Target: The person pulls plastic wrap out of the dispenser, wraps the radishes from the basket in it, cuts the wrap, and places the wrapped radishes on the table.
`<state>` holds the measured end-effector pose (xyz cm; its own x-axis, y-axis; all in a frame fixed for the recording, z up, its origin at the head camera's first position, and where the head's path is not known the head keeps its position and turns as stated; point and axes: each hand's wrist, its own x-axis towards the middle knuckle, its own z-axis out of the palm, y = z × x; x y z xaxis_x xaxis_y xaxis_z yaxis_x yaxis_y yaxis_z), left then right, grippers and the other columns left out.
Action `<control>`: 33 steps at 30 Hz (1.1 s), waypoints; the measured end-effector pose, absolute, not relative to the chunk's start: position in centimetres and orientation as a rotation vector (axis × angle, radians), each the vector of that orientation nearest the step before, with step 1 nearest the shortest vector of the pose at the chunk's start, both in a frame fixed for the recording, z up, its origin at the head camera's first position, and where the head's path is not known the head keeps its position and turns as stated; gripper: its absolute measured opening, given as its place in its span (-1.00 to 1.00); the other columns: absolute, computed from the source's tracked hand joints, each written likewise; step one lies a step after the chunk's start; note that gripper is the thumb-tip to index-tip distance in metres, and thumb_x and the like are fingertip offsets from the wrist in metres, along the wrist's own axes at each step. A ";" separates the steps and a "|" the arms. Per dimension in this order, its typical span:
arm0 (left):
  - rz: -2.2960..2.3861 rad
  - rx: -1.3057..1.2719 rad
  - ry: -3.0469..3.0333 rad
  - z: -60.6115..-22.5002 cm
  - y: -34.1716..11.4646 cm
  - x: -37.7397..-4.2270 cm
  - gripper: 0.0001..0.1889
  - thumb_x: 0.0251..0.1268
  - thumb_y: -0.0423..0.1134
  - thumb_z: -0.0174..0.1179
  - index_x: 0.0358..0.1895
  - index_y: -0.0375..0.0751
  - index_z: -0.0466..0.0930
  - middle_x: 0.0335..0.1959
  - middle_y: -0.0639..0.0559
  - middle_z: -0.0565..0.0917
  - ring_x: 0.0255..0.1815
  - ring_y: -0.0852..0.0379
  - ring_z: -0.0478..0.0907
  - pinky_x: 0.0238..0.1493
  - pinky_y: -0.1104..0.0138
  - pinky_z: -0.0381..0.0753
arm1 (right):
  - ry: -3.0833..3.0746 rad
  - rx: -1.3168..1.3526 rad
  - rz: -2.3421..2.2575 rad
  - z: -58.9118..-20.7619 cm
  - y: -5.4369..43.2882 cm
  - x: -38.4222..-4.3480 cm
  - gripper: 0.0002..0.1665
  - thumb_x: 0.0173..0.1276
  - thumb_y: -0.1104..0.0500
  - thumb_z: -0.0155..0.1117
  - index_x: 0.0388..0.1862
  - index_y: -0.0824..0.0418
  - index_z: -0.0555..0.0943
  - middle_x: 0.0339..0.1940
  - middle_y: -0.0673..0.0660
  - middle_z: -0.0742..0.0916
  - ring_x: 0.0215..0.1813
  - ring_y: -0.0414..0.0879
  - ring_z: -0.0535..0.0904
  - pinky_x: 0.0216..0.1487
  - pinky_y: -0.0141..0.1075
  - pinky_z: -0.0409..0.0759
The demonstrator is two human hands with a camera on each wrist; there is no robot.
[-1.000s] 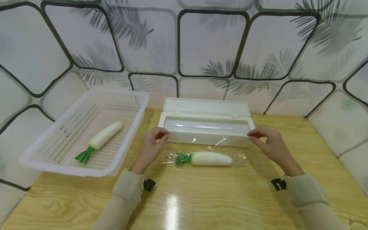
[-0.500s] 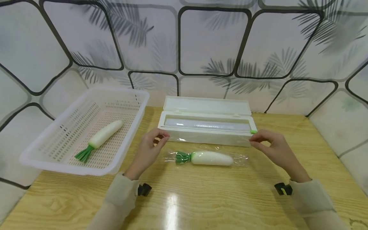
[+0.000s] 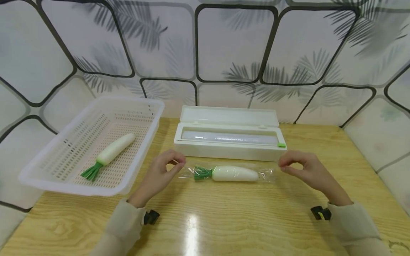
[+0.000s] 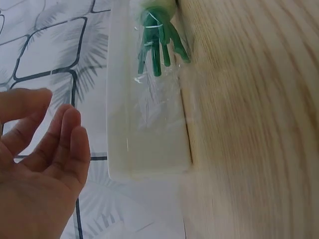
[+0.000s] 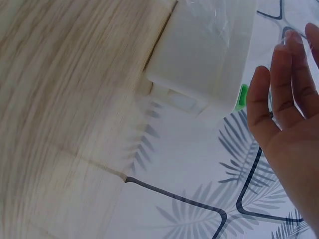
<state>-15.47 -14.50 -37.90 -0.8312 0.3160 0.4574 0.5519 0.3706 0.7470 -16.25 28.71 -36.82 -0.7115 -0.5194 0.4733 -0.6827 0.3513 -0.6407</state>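
Both my hands stand apart at the near corners of a long white cling film box. Thumb and forefinger of my left hand (image 3: 163,174) pinch together, as do those of my right hand (image 3: 307,172). Between them a sheet of clear cling film (image 3: 230,164) shows only faintly, so its edges are hard to make out. Below it a white radish (image 3: 235,174) with green stalks lies on the table, wrapped in clear film with loose twisted ends. Behind, the box (image 3: 230,153) has its lid up, a film roll (image 3: 229,137) inside and a green slider (image 3: 281,145) at its right end.
On the left stands a white plastic basket (image 3: 25,177) with slotted walls, holding an unwrapped radish (image 3: 115,149). A patterned wall (image 3: 237,46) closes off the back and sides of the wooden table (image 3: 224,217).
Both hands have drawn back from the box toward me and spread slightly apart. The film that stretched at the box's front has come away with them. The green slider has come into sight.
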 end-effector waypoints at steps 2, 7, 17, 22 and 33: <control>-1.441 -0.836 -2.416 -38.0 -14.9 -15.4 -0.88 0.30 -0.58 0.27 -0.25 -0.31 0.67 -0.21 -0.04 0.68 -0.17 0.05 0.61 -0.11 0.28 0.66 | -2.430 1.139 1.332 -36.9 28.9 -16.2 -0.49 0.12 0.70 0.30 -0.19 0.14 0.72 -0.21 -0.02 0.74 -0.13 -0.26 0.63 -0.06 -0.50 0.56; -1.394 -0.953 -2.587 -37.8 -15.5 -15.5 -0.90 0.30 -0.54 0.29 -0.28 -0.30 0.71 -0.17 -0.08 0.69 -0.11 -0.01 0.64 -0.02 0.13 0.67 | -2.459 1.275 1.434 -37.4 29.4 -16.4 -0.53 0.11 0.69 0.32 -0.20 0.19 0.75 -0.23 0.10 0.74 -0.04 -0.22 0.61 0.06 -0.50 0.51; -1.171 -1.082 -2.880 -38.3 -15.7 -15.9 -0.87 0.26 -0.55 0.27 -0.27 -0.30 0.77 -0.16 -0.05 0.72 -0.08 0.02 0.65 -0.02 0.24 0.68 | -2.632 1.349 1.270 -38.6 29.0 -16.8 -0.67 0.09 0.57 0.46 -0.39 0.14 0.75 -0.33 -0.02 0.73 -0.25 -0.19 0.60 -0.27 -0.32 0.59; -1.114 -1.103 -2.894 -38.5 -15.4 -16.1 -0.86 0.26 -0.57 0.25 -0.28 -0.31 0.76 -0.23 -0.02 0.74 -0.15 0.09 0.67 -0.11 0.32 0.68 | -2.765 1.298 1.012 -38.8 28.6 -17.2 -0.74 0.13 0.46 0.50 -0.41 0.10 0.76 -0.36 -0.11 0.70 -0.30 -0.30 0.54 -0.35 -0.32 0.58; -1.040 -1.167 -2.957 -38.5 -14.6 -16.5 -0.87 0.35 -0.51 0.23 -0.19 -0.35 0.77 -0.16 -0.09 0.78 -0.08 0.04 0.70 -0.04 0.28 0.68 | -2.944 1.221 0.667 -39.0 26.6 -17.8 -0.87 0.20 0.36 0.49 -0.42 0.13 0.80 -0.41 -0.16 0.69 -0.33 -0.22 0.60 -0.28 -0.22 0.62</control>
<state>-16.48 -14.55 -38.49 -0.7384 0.6734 0.0364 0.5480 0.5676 0.6144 -17.82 26.56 -38.98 -0.7132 -0.6991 0.0502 -0.6525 0.6361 -0.4120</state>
